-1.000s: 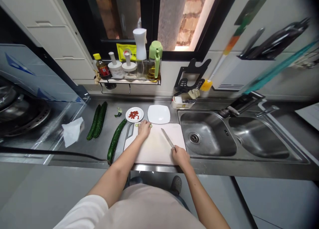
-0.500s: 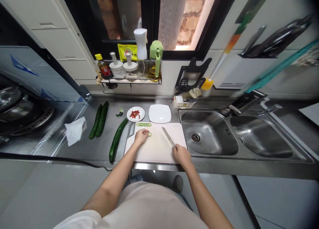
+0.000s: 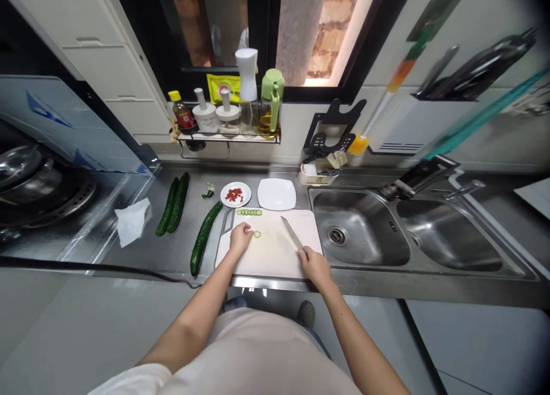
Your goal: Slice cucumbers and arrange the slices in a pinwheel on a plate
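A white cutting board (image 3: pixel 275 251) lies on the steel counter in front of me. My right hand (image 3: pixel 315 265) grips a knife (image 3: pixel 293 235) by its handle, the blade angled up and left over the board. My left hand (image 3: pixel 239 238) rests on the board's left part, fingertips touching a single cucumber slice (image 3: pixel 256 234). A short row of cucumber slices (image 3: pixel 250 212) lies along the board's far edge. One whole cucumber (image 3: pixel 205 237) lies just left of the board.
Two more cucumbers (image 3: pixel 173 203) and a crumpled tissue (image 3: pixel 131 221) lie further left, near the stove. A small plate of red chilli pieces (image 3: pixel 235 194) and an empty white plate (image 3: pixel 276 194) sit behind the board. A double sink (image 3: pixel 361 234) is on the right.
My left hand drew back from the board's far edge, leaving the row of slices there, and now rests mid-board by one slice. The knife hand barely moved.
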Available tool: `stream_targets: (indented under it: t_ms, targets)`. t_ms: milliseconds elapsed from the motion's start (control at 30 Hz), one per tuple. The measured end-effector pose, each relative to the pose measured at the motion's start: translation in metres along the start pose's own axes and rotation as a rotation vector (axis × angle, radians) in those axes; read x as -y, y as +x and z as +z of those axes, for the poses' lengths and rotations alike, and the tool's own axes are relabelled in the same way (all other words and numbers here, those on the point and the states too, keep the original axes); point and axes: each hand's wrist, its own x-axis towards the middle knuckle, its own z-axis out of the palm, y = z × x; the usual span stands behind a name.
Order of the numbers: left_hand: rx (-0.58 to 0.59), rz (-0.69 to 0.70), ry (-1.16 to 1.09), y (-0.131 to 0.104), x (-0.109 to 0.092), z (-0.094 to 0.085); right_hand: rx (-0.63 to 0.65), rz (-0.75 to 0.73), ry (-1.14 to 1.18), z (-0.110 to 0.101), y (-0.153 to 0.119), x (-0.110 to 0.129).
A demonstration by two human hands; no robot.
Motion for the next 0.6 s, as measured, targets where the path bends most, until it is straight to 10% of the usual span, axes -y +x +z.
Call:
stream_targets:
  t_ms: [600]
  targets:
    - [0.005, -0.048, 0.056, 0.003, -0.003, 0.001, 0.075, -0.205, -0.137, -0.009, -0.025, 0.037]
